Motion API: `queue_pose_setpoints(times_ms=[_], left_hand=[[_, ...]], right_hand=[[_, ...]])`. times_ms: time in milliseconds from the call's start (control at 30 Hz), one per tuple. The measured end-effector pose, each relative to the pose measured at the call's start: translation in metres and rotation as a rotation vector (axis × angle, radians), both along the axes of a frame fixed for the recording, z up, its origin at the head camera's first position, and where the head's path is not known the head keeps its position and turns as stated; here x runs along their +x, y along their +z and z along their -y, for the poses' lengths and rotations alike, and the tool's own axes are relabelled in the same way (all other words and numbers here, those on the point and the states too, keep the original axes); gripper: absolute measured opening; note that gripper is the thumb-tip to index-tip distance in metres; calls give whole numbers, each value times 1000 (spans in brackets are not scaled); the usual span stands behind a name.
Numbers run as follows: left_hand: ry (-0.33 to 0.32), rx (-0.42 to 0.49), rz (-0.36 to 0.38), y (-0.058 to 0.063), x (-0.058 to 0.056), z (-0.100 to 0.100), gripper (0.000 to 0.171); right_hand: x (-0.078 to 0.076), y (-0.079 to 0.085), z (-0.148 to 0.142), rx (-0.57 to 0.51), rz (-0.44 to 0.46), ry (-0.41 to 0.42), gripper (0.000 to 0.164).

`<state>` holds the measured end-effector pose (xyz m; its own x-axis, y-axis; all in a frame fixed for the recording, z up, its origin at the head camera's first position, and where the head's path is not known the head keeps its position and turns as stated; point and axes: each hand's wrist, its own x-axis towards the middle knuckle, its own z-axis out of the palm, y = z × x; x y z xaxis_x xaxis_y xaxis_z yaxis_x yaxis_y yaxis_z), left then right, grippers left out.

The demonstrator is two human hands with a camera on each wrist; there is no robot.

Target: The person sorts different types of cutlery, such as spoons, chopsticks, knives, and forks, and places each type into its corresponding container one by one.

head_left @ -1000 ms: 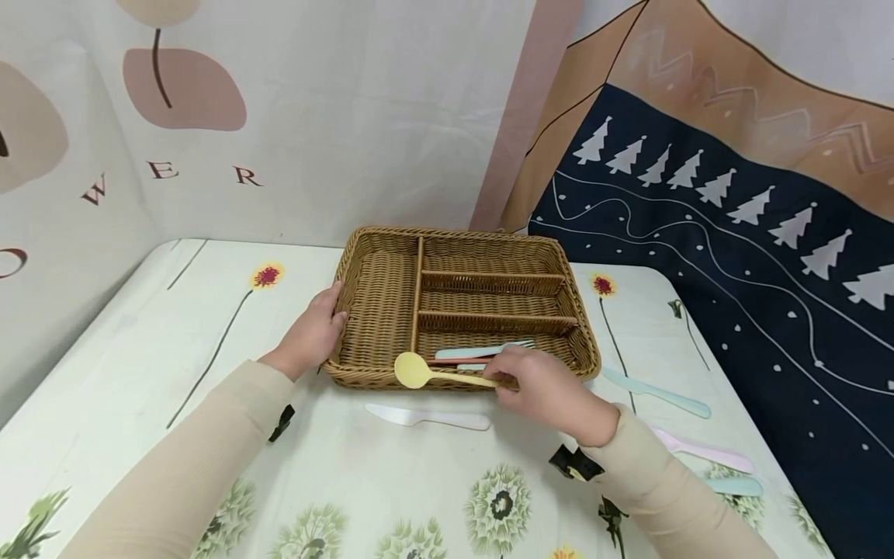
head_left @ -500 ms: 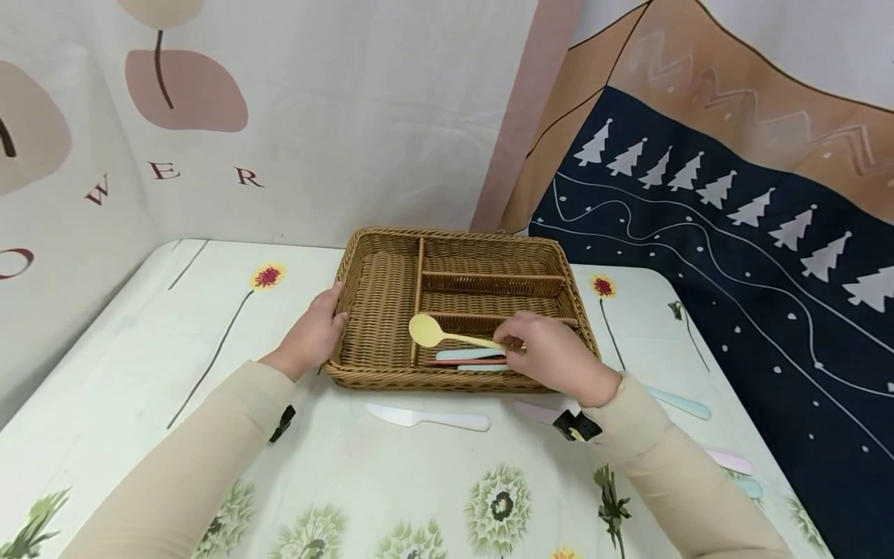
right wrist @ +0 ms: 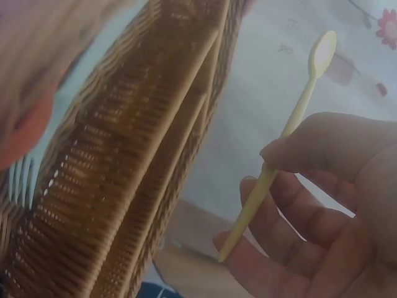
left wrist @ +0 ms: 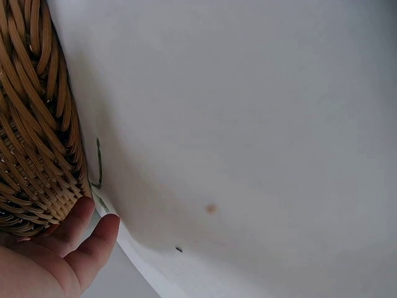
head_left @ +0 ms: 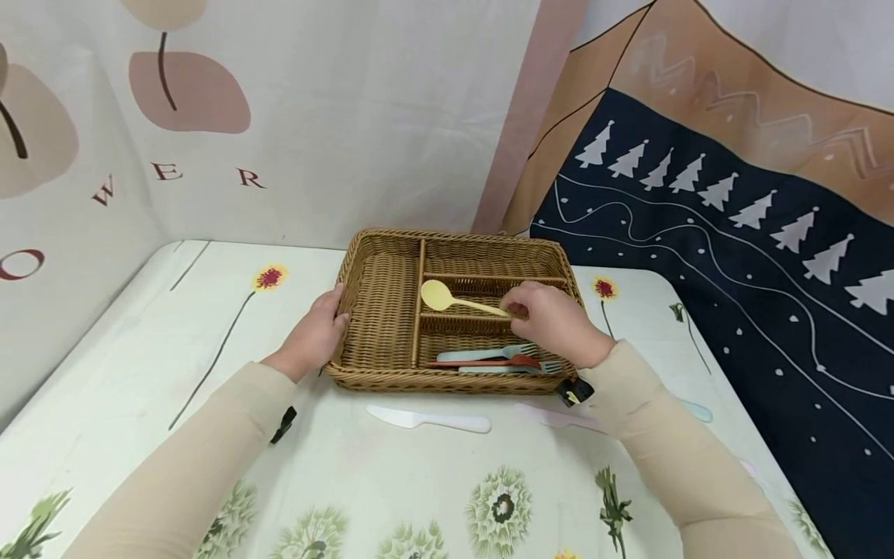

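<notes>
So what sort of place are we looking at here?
Probably a dining table or staged tabletop corner, though I can't be sure: there's a flower-printed tablecloth, a patterned hanging behind it, and a wicker cutlery tray.

So your basket (head_left: pixel 380 310) sits on the table (head_left: pixel 314 473), with the cloth (head_left: pixel 349 116) hanging behind it. Its left part is one long compartment; the right part has three, stacked back to front. Your left hand (head_left: pixel 310 335) is against the basket's left side. Your right hand (head_left: pixel 555 322) is over its right part, holding a spoon (head_left: pixel 438 296) above the middle compartment, bowl toward the basket's left. In the basket's front right compartment you've got two forks (head_left: pixel 475 355) with another spoon (head_left: pixel 525 362) between them. One knife (head_left: pixel 429 419) lies just before the basket, a second knife (head_left: pixel 552 416) before its right end, partly behind your sleeve (head_left: pixel 670 442).
</notes>
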<state>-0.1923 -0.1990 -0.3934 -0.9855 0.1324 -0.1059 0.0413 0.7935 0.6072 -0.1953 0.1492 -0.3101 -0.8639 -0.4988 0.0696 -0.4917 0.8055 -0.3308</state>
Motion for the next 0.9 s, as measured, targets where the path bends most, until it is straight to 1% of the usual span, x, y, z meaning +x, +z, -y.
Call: queue_pose_setpoints(times_ms=[200, 400, 700, 900], left_hand=[[1, 3, 0, 0, 0, 0, 59], [-1, -1, -2, 1, 1, 0, 59], [-3, -7, -13, 0, 1, -2, 59], [1, -5, -5, 2, 2, -1, 59]], right_hand=[[-17, -1, -1, 11, -14, -37, 19], [-31, -3, -2, 7, 1, -50, 19], [-50, -7, -2, 13, 14, -109, 22], [-62, -10, -2, 24, 15, -124, 22]])
